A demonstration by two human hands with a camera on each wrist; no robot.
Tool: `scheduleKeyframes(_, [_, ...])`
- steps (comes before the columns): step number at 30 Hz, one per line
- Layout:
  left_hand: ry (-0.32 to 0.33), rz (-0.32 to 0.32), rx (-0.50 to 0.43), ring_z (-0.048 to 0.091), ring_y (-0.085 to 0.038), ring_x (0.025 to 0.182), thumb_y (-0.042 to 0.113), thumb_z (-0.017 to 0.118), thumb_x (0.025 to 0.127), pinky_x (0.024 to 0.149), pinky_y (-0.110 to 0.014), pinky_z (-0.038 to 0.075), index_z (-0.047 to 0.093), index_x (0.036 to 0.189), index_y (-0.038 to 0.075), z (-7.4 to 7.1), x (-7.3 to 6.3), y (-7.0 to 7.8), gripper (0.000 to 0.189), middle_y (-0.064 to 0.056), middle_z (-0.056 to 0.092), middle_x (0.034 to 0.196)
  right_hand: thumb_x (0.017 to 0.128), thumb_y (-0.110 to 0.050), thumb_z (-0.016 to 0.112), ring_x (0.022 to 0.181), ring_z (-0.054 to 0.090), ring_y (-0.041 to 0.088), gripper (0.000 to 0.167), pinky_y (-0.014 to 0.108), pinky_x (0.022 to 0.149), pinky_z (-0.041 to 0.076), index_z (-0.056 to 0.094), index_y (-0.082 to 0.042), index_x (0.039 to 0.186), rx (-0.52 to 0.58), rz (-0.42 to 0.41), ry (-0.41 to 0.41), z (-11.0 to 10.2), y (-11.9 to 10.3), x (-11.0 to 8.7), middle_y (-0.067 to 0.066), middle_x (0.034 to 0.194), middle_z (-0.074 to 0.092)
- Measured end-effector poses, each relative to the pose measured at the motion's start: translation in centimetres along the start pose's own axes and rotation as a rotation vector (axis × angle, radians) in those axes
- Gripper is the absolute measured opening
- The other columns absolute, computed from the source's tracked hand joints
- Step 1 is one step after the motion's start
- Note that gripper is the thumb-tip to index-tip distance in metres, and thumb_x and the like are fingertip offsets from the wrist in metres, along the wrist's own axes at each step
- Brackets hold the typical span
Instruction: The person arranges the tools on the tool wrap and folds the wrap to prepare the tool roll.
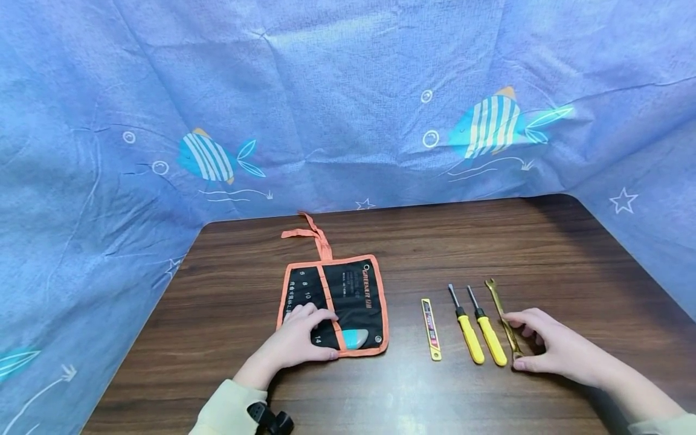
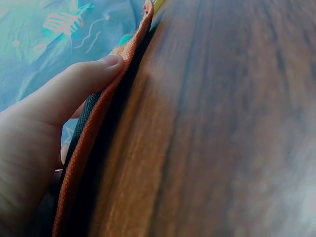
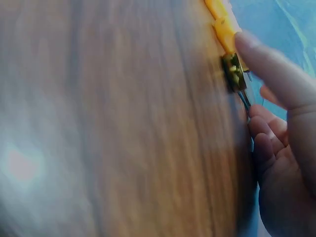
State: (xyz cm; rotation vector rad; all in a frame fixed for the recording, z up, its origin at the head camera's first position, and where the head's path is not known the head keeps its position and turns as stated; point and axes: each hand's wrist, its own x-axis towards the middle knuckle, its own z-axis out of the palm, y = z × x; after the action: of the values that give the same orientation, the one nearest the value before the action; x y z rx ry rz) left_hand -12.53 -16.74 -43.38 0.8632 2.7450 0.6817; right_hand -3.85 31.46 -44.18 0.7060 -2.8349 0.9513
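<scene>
A black tool pouch [image 1: 353, 302] with orange edging lies flat on the table, its orange ties stretched toward the back. My left hand [image 1: 301, 338] rests on its left part, the thumb along the front edge; the left wrist view shows that thumb [image 2: 94, 74] against the orange border. A teal and grey rounded end [image 1: 355, 339] shows at the pouch's lower right; the rest of that thing is hidden. At the right, my right hand [image 1: 549, 347] holds a gold-coloured wrench [image 1: 503, 317] on the table, thumb by its near end and index finger at mid-shaft.
Two screwdrivers with yellow handles [image 1: 470, 339] [image 1: 492, 341] lie side by side, just left of the wrench. Further left is a slim yellow packet [image 1: 431, 329]. A blue fish-patterned cloth [image 1: 348, 109] hangs behind the wooden table [image 1: 234, 272].
</scene>
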Motion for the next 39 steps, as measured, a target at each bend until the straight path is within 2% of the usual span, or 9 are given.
scheduleKeyframes(6, [0.003,0.001,-0.008,0.039,-0.012,0.092,0.066,0.068,0.069,0.081,-0.039,0.033,0.057,0.119,0.035,0.0,0.0,0.0,0.06,0.013,0.047,0.098,0.072,-0.026,0.081,0.085,0.046,0.0,0.063,0.022,0.065,0.042,0.053,-0.008,0.125,0.004,0.024,0.033,0.2,-0.1,-0.1,-0.008,0.105,0.051])
scheduleKeyframes(11, [0.003,0.001,-0.009,0.039,-0.011,0.092,0.066,0.068,0.069,0.082,-0.04,0.033,0.057,0.119,0.035,0.0,0.1,0.0,0.06,0.013,0.047,0.098,0.07,-0.029,0.083,0.086,0.045,0.0,0.069,0.022,0.066,0.042,0.051,-0.005,0.127,-0.015,0.03,0.034,0.3,-0.1,-0.2,-0.008,0.104,0.05])
scheduleKeyframes(21, [0.006,0.012,-0.014,0.039,-0.011,0.087,0.067,0.067,0.07,0.078,-0.038,0.033,0.056,0.119,0.035,-0.1,0.1,-0.1,0.06,0.014,0.046,0.093,0.06,-0.017,0.087,0.074,0.042,-0.003,0.071,0.013,0.06,0.033,0.053,0.005,0.118,-0.106,-0.064,0.157,1.0,0.1,0.1,-0.014,0.09,0.046])
scheduleKeyframes(28, [-0.001,0.013,-0.029,0.039,-0.011,0.086,0.066,0.067,0.07,0.076,-0.037,0.032,0.057,0.119,0.034,0.0,0.1,-0.1,0.06,0.014,0.046,0.091,0.065,-0.015,0.084,0.066,0.04,-0.006,0.063,0.02,0.054,0.036,0.054,0.004,0.116,-0.157,0.067,0.167,1.2,-0.7,0.2,-0.016,0.081,0.046])
scheduleKeyframes(33, [0.001,0.017,-0.026,0.039,-0.01,0.085,0.067,0.067,0.069,0.076,-0.037,0.032,0.057,0.119,0.034,0.0,0.1,-0.1,0.061,0.015,0.045,0.09,0.061,-0.006,0.082,0.064,0.04,-0.005,0.07,0.022,0.053,0.037,0.046,0.006,0.12,-0.19,0.113,0.243,1.6,-1.1,0.4,-0.013,0.077,0.046])
scheduleKeyframes(39, [-0.001,0.015,-0.03,0.039,-0.01,0.085,0.067,0.067,0.069,0.075,-0.036,0.032,0.057,0.119,0.034,-0.2,0.1,0.0,0.06,0.014,0.045,0.089,0.061,-0.008,0.082,0.064,0.041,-0.004,0.073,0.025,0.054,0.04,0.043,0.01,0.121,-0.208,0.193,0.231,1.4,-1.5,0.7,-0.008,0.076,0.049])
